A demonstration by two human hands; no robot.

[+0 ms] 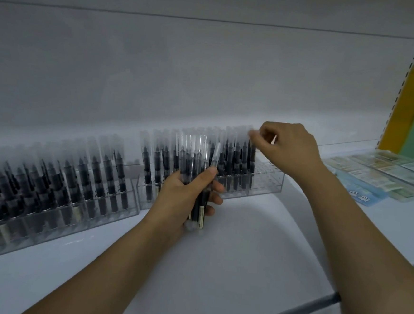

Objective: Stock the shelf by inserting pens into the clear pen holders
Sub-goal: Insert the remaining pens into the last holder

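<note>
Pens [197, 171] stand bunched upright in my left hand [185, 194], fingers and thumb wrapped around their dark barrels, clear caps up, just in front of the right clear holder [265, 183]. My right hand [288, 148] pinches the clear cap of one pen [250, 155] at that holder's filled edge; bare holes lie to its right. A left holder [57, 194] is packed full. Printed packets [383, 173] lie far right on the white shelf [243, 246].

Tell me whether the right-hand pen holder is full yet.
Not full. The right-hand pen holder shows open holes at its right end, beyond the last pen, whose cap the right hand pinches.
</note>
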